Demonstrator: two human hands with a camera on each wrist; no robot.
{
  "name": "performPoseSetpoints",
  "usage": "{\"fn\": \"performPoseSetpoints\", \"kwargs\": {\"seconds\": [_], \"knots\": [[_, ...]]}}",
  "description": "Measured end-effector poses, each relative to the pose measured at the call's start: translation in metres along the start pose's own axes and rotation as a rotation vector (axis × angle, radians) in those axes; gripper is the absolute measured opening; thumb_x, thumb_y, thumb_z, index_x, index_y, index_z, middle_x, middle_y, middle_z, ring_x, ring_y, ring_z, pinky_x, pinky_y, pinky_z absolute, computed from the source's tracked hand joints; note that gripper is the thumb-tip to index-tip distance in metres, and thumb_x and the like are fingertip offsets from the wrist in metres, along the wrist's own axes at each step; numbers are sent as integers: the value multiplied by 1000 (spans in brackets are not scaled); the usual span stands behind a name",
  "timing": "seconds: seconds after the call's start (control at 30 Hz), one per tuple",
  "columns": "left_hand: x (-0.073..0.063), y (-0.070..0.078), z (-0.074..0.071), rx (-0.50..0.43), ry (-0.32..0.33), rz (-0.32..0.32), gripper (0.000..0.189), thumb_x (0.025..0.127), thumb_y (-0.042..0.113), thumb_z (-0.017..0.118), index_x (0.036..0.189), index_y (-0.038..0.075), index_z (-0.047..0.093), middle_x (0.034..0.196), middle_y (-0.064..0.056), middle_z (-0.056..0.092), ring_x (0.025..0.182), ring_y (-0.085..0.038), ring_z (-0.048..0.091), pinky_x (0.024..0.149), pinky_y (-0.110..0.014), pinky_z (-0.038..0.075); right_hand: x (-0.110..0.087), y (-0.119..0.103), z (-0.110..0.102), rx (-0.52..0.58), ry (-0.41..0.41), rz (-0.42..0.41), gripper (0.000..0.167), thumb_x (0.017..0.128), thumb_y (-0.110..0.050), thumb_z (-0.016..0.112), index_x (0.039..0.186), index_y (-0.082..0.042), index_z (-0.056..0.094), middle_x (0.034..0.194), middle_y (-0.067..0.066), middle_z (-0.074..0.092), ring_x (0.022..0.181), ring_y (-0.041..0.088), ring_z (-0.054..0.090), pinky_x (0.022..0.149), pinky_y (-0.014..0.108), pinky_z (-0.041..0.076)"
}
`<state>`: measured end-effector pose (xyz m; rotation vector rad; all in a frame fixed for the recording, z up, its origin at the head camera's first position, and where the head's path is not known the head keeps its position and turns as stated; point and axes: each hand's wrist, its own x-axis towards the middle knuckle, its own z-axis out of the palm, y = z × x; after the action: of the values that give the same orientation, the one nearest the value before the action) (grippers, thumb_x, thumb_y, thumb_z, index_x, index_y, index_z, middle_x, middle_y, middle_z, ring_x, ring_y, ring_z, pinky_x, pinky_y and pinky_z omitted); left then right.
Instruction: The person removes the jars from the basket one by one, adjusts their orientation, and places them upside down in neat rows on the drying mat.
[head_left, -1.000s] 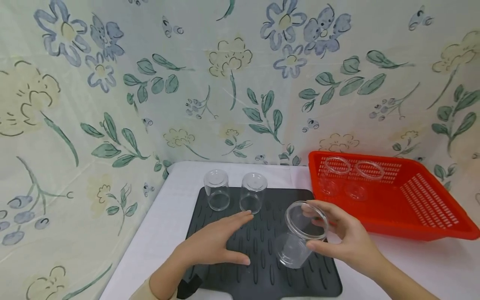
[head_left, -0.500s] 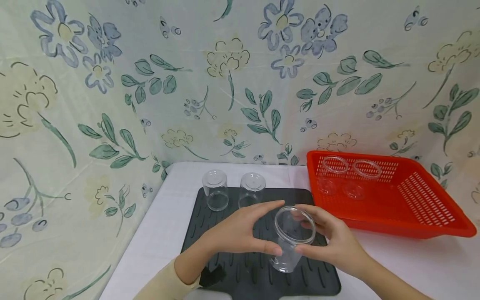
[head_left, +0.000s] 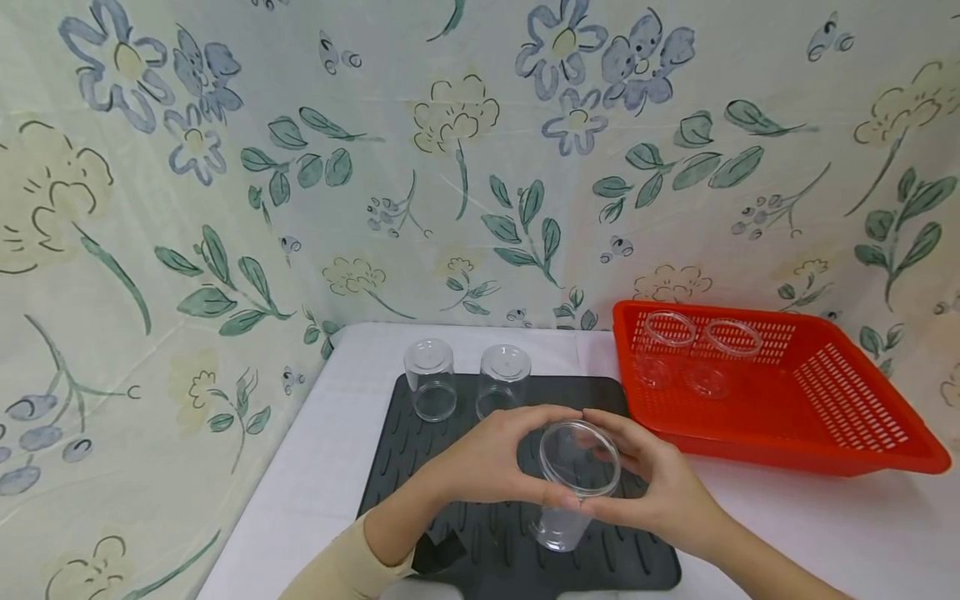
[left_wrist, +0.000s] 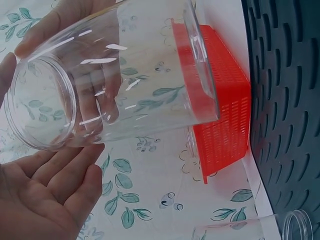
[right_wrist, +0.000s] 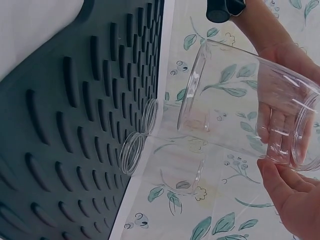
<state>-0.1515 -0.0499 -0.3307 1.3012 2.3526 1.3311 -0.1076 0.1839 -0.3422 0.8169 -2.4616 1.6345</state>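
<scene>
My left hand [head_left: 495, 458] and right hand [head_left: 656, 479] both hold a clear jar [head_left: 558, 531] round its rim, fingers curved and thumbs meeting at the near side. Mouth up and tilted, the jar hangs over the dark ridged mat [head_left: 480, 542]. In the left wrist view, the jar [left_wrist: 145, 65] shows see-through walls, and its base is apart from the mat [left_wrist: 285, 100]. The right wrist view has right-hand fingers [right_wrist: 280, 185] against the jar [right_wrist: 230, 95] near its rim. Two similar jars stand mouth down at the mat's back, the left one [head_left: 431, 379] and the right one [head_left: 505, 375].
A red perforated basket [head_left: 862, 454] sits at the right, with two clear jars [head_left: 671, 330] in its back left part. White cloth [head_left: 300, 492] covers the table. A floral curtain [head_left: 420, 217] hangs behind and along the left.
My left hand has moved right to the jar's rim and now grips it with the right hand. The right hand has brought the jar left and slightly down.
</scene>
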Motion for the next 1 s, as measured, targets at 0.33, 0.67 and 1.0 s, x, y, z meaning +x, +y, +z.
{"fn": "performPoseSetpoints", "kwargs": {"seconds": [0.33,0.67,1.0], "knots": [[0,1,4,-74,66,-10,67,78,31,82,138,18,55,134,15,55,124,-5,50,102,-35,43,-4,2,3,61,15,-41,72,77,-3,80,141,-8,48,131,12,59,114,8,60,90,21,48],[-3,3,0,-124,172,47,67,75,22,85,135,16,57,127,11,61,116,-8,56,98,-34,46,-12,35,16,117,13,-91,80,74,0,81,144,-10,44,137,8,55,122,13,53,97,24,45],[-4,12,-6,-153,245,96,67,73,15,85,134,13,58,126,8,63,115,-10,58,99,-38,46,-14,71,51,381,-70,-108,80,78,-1,78,145,1,35,144,21,44,126,15,51,94,33,50]]}}
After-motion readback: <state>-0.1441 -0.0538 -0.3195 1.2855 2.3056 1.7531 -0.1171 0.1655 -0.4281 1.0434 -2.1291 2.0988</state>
